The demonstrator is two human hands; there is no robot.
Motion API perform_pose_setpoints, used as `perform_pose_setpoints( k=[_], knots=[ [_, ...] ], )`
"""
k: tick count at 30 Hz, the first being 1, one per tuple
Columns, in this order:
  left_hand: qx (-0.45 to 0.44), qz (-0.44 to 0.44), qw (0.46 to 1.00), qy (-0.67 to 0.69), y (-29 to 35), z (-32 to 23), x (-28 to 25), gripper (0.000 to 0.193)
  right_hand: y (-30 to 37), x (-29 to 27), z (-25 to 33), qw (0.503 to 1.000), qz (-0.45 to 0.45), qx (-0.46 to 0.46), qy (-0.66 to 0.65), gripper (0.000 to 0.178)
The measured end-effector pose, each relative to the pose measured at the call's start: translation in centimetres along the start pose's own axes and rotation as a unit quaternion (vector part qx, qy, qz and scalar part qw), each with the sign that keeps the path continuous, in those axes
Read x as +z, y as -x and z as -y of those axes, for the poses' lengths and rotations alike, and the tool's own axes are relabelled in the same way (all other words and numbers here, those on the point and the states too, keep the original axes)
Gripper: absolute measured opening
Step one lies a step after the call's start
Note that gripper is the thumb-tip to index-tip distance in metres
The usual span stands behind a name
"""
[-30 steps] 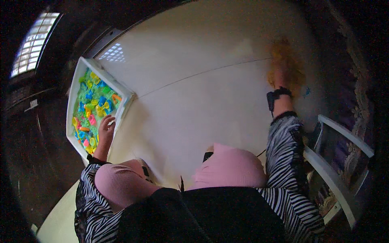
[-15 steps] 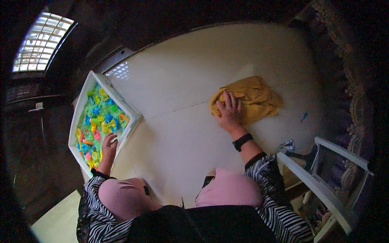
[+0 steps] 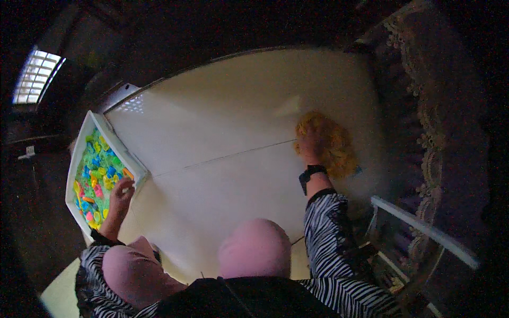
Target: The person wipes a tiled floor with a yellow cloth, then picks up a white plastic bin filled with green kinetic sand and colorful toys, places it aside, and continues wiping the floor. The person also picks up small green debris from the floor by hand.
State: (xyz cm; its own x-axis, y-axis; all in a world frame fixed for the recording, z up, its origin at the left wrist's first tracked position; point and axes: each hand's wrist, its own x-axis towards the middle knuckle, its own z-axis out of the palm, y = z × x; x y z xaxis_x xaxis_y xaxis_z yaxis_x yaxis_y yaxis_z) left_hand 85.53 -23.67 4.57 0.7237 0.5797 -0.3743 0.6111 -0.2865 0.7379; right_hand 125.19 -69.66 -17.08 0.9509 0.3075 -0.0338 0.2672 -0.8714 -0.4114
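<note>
My right hand (image 3: 311,147) presses on a bunched mustard-yellow cloth (image 3: 336,151) on the pale tiled floor; its fingers are blurred and sink into the folds. A dark watch (image 3: 313,176) sits on that wrist. At the left, my left hand (image 3: 121,195) hovers at or over the near rim of a white, angular tray (image 3: 127,153). Its fingers are loosely bent, and I see nothing held in them. Whether it touches the rim, I cannot tell. Inside the tray, green sand-like material (image 3: 104,191) carries several small colourful toy pieces (image 3: 97,191).
To the right stands a grey-white metal frame (image 3: 424,230), beside a dark purple drape with lace trim (image 3: 430,143). My pink-covered knees (image 3: 255,249) are close to the floor. A grated window (image 3: 37,77) shows at the upper left.
The yellow cloth has moved with my right hand and is more bunched, its right end drawn in. The whole view has shifted. My left hand stays by the tray, its fingers more curled.
</note>
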Motion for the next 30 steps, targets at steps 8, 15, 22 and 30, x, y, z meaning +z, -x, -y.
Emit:
perform_pose_setpoints(
  k=[8,15,22,30],
  knots=[
    [0.298,0.053,0.949,-0.090,-2.9,-24.9,4.9,0.026,-0.1,-6.3,6.3,0.982,0.075,0.055,0.163,0.054],
    [0.358,0.232,0.904,0.014,-8.3,-29.6,13.8,0.022,-1.2,-5.7,6.1,0.956,0.171,0.096,0.217,0.056],
    [0.225,0.357,0.907,-0.015,-11.9,-29.2,18.9,0.022,-2.8,-3.4,3.4,0.986,0.051,0.022,0.155,0.051],
    [-0.086,0.505,0.855,0.086,-17.3,-27.9,28.6,0.033,-3.5,-5.8,1.5,0.930,-0.126,0.162,-0.306,0.039]
  ],
)
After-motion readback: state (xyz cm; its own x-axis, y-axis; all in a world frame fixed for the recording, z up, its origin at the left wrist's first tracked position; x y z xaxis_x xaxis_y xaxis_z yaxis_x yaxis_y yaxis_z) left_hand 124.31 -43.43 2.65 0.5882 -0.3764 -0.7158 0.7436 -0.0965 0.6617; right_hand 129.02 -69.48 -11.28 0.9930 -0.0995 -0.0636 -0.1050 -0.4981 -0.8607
